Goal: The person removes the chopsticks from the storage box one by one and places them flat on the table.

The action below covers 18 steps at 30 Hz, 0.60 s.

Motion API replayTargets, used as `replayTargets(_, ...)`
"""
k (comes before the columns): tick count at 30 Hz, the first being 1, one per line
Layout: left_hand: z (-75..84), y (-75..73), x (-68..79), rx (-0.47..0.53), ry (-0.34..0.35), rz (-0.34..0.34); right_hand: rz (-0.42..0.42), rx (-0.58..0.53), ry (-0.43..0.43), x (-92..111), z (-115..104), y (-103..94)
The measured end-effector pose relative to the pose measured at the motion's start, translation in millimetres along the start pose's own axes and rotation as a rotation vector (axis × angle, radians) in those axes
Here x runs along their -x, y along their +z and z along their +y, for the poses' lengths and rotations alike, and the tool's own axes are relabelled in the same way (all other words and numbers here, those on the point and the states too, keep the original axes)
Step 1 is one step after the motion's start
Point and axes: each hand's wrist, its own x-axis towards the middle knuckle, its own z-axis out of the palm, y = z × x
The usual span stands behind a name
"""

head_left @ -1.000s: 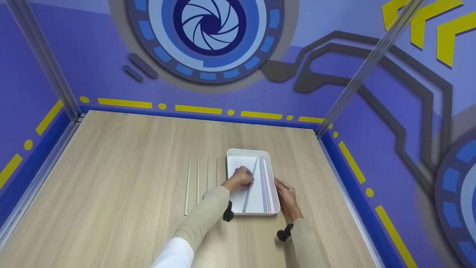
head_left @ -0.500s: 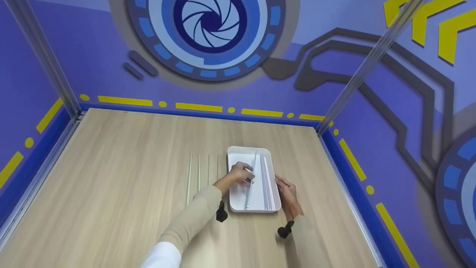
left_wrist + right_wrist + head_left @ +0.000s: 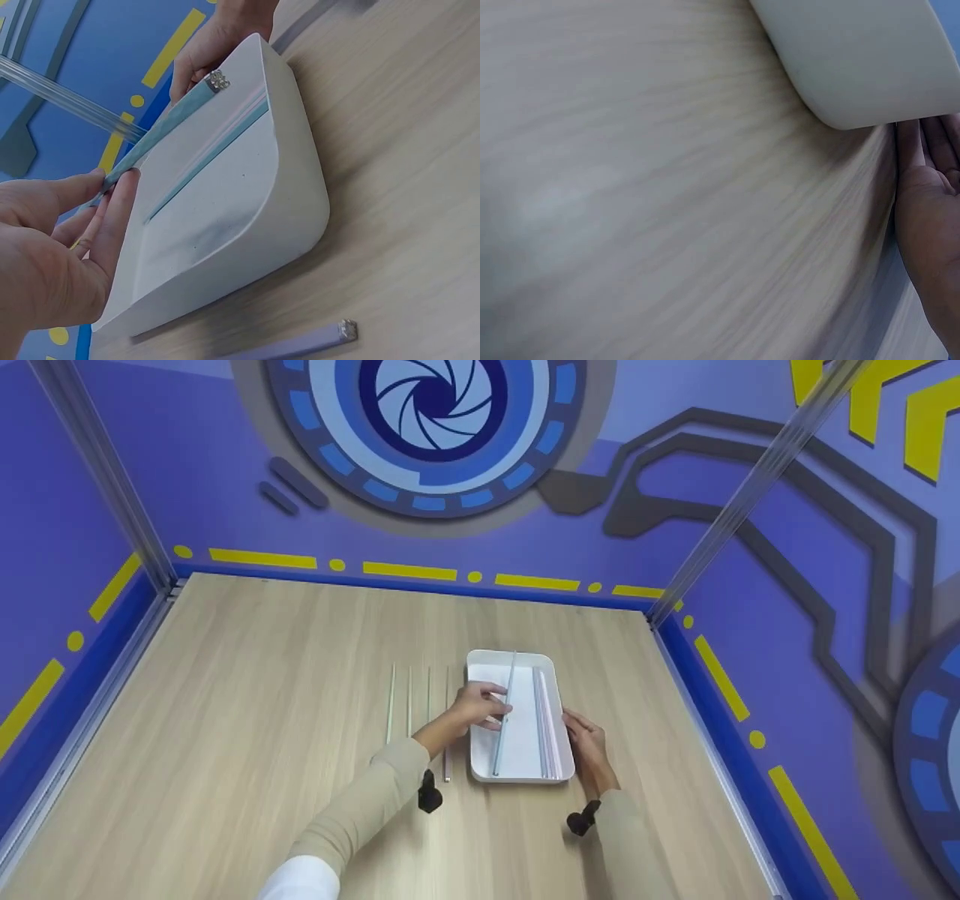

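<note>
My left hand [image 3: 474,706] pinches a slim light-blue stick [image 3: 161,127] between thumb and fingers, over a white tray [image 3: 521,780]. A dark band and a glittery silver end show on this stick in the left wrist view; it slants upward, its silver end nearest that camera. Several similar sticks [image 3: 546,727] in blue and pale pink lie side by side along the tray's right wall. At that side, my right hand [image 3: 592,746] rests its fingers against the outside of the tray. In the right wrist view those fingers [image 3: 936,142] reach out straight, partly hidden behind the tray.
Left of the tray, several more sticks lie in a spaced row on the wooden table [image 3: 285,697], among them a pale green one [image 3: 391,705] and a purple one [image 3: 448,765]. Printed blue-purple panels [image 3: 360,536] and metal posts [image 3: 124,480] enclose the table.
My left hand has lifted the light-blue stick's far end off the tray floor and moved slightly left and back, its fingers opening out along the stick. The right hand stays at the tray's side.
</note>
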Motion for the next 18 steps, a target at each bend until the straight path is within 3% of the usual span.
replayTargets(9,-6.4,-18.3,13.1,0.082,0.013,0.027,-0.003,-0.020,0.018,0,2,-0.3)
replayTargets(18,-8.1,-46.6,25.6,0.107,0.018,0.083,0.010,-0.027,0.020,0,0,0.5)
